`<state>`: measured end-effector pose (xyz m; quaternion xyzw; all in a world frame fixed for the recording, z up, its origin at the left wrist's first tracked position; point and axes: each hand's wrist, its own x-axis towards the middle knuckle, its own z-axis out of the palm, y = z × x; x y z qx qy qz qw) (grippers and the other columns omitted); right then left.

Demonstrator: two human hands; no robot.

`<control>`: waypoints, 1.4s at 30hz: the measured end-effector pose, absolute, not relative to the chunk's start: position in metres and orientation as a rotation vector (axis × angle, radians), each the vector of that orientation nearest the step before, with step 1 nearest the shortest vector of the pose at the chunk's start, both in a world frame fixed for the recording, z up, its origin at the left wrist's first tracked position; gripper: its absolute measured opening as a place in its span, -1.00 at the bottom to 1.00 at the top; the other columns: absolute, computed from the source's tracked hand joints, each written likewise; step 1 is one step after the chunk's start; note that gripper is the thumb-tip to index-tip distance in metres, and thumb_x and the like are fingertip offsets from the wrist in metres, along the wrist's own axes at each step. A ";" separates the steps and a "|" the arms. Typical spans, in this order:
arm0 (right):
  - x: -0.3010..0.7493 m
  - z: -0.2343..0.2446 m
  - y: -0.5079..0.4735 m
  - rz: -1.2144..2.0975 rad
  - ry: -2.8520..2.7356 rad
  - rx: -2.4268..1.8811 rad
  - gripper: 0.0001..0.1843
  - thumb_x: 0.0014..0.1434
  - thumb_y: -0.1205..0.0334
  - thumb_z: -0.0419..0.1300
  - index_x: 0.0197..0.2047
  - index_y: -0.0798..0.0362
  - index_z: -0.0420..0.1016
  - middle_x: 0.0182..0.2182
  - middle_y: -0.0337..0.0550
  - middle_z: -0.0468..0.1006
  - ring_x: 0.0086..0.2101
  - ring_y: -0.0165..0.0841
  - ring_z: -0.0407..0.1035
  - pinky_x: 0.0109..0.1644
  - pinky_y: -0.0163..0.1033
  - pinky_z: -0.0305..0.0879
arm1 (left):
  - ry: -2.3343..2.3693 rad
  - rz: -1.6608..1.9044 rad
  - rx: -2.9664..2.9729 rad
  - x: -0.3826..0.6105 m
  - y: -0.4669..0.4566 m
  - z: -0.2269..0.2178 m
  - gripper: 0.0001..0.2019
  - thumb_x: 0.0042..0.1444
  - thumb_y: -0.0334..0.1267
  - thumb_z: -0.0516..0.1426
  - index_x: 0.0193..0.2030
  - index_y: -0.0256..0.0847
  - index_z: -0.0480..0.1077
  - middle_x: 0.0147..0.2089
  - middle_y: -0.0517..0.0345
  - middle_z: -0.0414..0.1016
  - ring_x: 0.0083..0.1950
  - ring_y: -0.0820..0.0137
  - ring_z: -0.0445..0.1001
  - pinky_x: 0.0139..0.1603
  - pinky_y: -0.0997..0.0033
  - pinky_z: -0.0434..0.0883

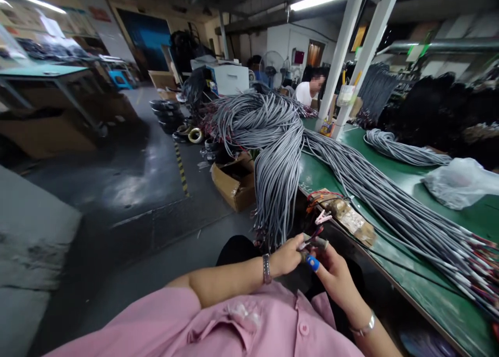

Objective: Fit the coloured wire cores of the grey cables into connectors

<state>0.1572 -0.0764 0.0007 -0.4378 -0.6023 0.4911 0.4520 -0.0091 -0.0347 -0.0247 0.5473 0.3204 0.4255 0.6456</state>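
My left hand point(287, 255) and my right hand point(336, 272) meet in front of my body at the table's near edge. Both are closed, fingertips together, around the thin dark and red wires point(317, 233) of a cable end. Fingers partly cover the wires, so the exact grip is hard to see. Blue tape point(312, 262) wraps my right thumb, and greyish wrapping shows on other fingertips. Just beyond the hands, a pale pink clip point(323, 217) sits at the table edge. Beside it lies a tape-covered block point(349, 219) with orange and red wires at its left end.
Long grey cables point(374, 190) run along the green table point(405, 266), and a thick bundle point(277, 175) hangs off its end. A cardboard box point(234, 186) stands on the floor below. A plastic bag point(462, 183) and white posts point(346, 61) are on the table. A person point(306, 92) sits beyond.
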 end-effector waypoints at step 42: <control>0.136 -0.012 -0.060 1.045 -1.217 -1.112 -0.83 0.10 0.13 0.28 -0.25 0.02 0.54 -0.44 -0.21 0.51 -0.43 -0.39 0.35 -0.30 -0.27 0.34 | 0.676 1.313 0.868 -0.071 -0.039 -0.031 -0.72 0.11 -0.18 0.19 -0.11 -0.33 0.47 -0.18 -0.07 0.56 -0.15 0.29 0.53 -0.17 0.37 0.38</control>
